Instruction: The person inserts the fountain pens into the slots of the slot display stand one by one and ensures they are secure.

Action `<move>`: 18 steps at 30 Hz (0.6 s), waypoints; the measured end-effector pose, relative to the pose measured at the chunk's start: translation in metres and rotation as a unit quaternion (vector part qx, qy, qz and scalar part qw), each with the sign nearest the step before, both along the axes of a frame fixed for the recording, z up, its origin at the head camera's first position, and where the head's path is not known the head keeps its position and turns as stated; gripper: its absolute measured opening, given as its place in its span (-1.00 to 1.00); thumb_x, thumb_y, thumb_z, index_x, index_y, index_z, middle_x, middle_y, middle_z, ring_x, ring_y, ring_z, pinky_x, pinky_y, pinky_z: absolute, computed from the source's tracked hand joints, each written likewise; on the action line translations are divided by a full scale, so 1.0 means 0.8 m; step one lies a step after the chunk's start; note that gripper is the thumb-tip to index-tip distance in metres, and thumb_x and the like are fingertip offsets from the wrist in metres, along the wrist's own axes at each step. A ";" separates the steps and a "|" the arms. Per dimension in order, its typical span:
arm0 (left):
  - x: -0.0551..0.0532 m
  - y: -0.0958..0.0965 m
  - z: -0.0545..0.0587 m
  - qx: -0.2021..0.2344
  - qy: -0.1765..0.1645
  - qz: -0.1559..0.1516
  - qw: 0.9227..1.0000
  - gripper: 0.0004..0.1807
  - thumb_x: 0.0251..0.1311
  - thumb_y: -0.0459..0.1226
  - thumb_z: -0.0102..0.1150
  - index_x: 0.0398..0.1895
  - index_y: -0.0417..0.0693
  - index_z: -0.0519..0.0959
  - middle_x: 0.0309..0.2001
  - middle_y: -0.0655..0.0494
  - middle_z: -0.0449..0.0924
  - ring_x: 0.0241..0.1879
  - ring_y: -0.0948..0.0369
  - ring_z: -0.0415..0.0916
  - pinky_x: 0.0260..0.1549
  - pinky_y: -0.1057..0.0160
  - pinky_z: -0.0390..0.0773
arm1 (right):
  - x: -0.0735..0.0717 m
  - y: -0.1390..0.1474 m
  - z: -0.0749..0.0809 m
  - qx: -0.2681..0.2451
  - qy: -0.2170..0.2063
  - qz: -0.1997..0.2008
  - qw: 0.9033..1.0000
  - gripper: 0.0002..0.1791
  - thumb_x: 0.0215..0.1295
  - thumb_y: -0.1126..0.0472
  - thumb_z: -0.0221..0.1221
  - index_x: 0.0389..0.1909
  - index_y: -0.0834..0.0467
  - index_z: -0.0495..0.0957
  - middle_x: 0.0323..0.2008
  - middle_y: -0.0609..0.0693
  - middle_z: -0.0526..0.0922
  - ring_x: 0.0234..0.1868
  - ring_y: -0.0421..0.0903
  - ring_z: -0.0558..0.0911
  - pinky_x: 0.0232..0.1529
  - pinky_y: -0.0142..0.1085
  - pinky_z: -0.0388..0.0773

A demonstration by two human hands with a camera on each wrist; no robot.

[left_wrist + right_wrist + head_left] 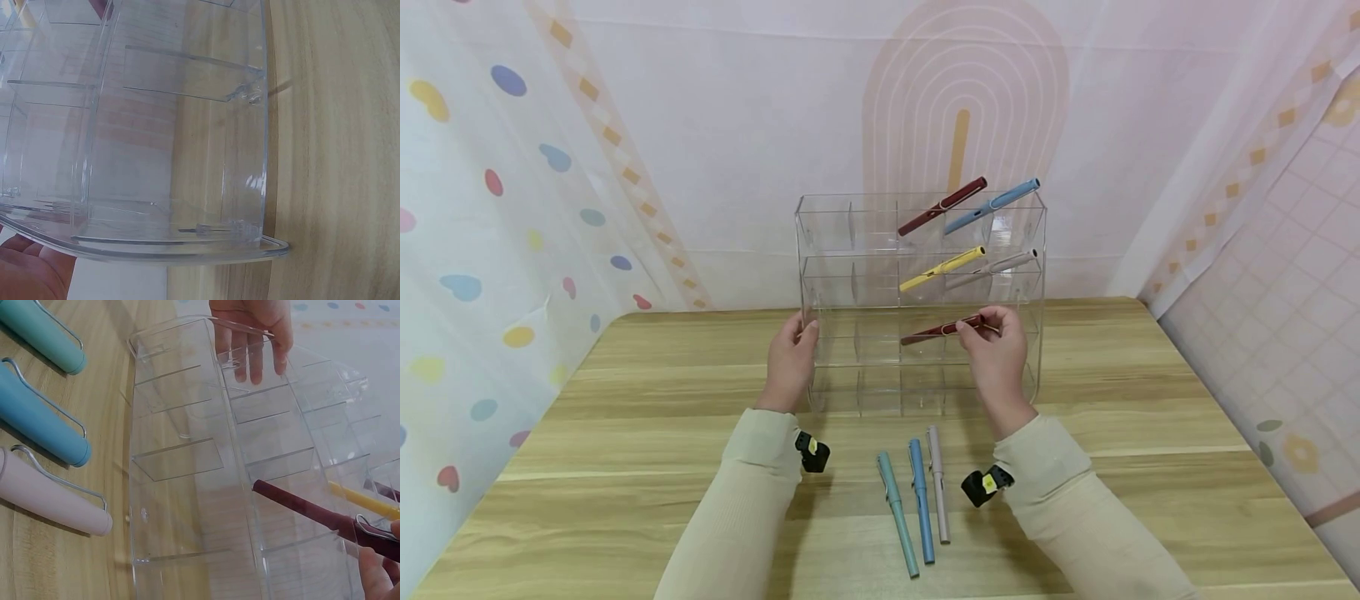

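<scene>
My right hand (1000, 354) pinches a dark red pen (934, 333) near its clip end, between thumb and fingers. The pen slants, its other end at the third tier from the top of a clear acrylic pen rack (880, 364). My left hand (792, 354) holds the rack's left side; in the right wrist view its fingers (255, 362) show through the plastic. Higher on the rack lean another dark red pen (942, 207), a light blue pen (992, 207), a yellow pen (942, 269) and a grey pen (992, 269).
Before the rack, a teal pen (898, 512), a blue pen (921, 500) and a pale pinkish pen (938, 483) lie side by side on the wooden table (625, 467). A patterned curtain (737, 125) hangs behind the table. Small black cameras sit on both wrists.
</scene>
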State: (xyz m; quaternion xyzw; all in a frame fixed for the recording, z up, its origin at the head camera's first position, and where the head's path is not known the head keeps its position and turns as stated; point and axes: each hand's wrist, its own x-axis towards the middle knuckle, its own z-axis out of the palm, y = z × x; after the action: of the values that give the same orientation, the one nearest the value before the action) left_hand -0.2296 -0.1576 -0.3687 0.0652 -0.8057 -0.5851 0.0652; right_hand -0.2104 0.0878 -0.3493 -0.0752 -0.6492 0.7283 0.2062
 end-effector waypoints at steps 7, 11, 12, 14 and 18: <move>0.001 0.000 0.000 0.004 0.000 -0.006 1.000 -0.51 0.50 -0.14 -0.20 0.43 -0.04 0.25 0.36 -0.08 0.30 0.32 -0.02 0.24 0.24 -0.07 0.30 | 0.012 0.010 -0.001 0.016 -0.008 0.017 1.000 -0.60 0.15 0.49 0.24 -0.01 0.33 0.36 -0.11 0.04 0.43 -0.04 -0.02 0.54 -0.22 -0.54 0.52; 0.001 0.000 -0.001 0.006 0.000 -0.007 1.000 -0.51 0.50 -0.14 -0.20 0.43 -0.03 0.25 0.37 -0.08 0.29 0.32 -0.01 0.24 0.24 -0.07 0.29 | 0.025 0.018 -0.006 0.024 -0.008 0.026 0.999 -0.62 0.16 0.48 0.23 -0.03 0.29 0.35 -0.10 0.02 0.43 -0.03 -0.04 0.54 -0.18 -0.52 0.52; 0.001 0.000 -0.002 0.005 0.001 -0.007 1.000 -0.51 0.50 -0.14 -0.20 0.42 -0.04 0.26 0.37 -0.08 0.29 0.32 -0.01 0.24 0.24 -0.07 0.29 | 0.029 0.020 -0.008 0.027 -0.012 0.030 0.999 -0.63 0.17 0.48 0.22 -0.03 0.29 0.35 -0.11 0.01 0.43 -0.04 -0.07 0.54 -0.17 -0.52 0.52; 0.000 0.000 -0.002 0.005 0.002 -0.008 1.000 -0.51 0.50 -0.15 -0.20 0.42 -0.06 0.26 0.37 -0.09 0.29 0.32 -0.02 0.24 0.25 -0.07 0.29 | 0.037 0.024 -0.012 0.038 -0.027 0.039 0.998 -0.64 0.18 0.47 0.22 -0.04 0.30 0.35 -0.12 0.02 0.44 -0.10 -0.17 0.53 -0.17 -0.52 0.52; 0.000 0.000 -0.003 0.003 0.001 -0.006 1.000 -0.51 0.50 -0.14 -0.20 0.42 -0.07 0.26 0.37 -0.08 0.29 0.32 -0.02 0.24 0.25 -0.08 0.29 | 0.049 0.028 -0.023 0.068 -0.050 0.065 0.994 -0.65 0.17 0.50 0.21 -0.03 0.37 0.36 -0.14 0.08 0.46 -0.19 -0.28 0.53 -0.19 -0.54 0.51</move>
State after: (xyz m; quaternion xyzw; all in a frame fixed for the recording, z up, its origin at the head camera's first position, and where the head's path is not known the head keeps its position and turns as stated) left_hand -0.2296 -0.1578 -0.3710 0.0598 -0.8040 -0.5884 0.0624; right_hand -0.1716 0.1103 -0.3678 -0.0552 -0.7104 0.6895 0.1300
